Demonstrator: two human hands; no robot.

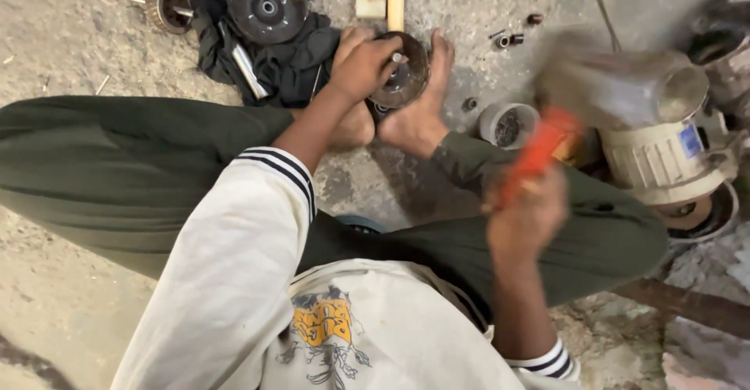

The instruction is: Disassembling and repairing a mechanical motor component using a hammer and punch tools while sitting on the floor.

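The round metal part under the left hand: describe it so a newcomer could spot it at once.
Start at the bare feet on the concrete floor, beyond the green-trousered legs. Clamped between them sits the round metal part, a dark, rusty disc, with the left hand gripping it. Unlike the black disc on the dark cloth, it is held between the feet.

Cream sweatshirt (234,281), ribbed cuffs with dark navy stripes at 11 o'clock (285,173) and 5 o'clock (547,361). Yellow and black graphic print on chest (324,327) at 6 o'clock. Dark green trousers (117,163) across 9 to 3 o'clock. Bare feet (418,121) at 12 o'clock.
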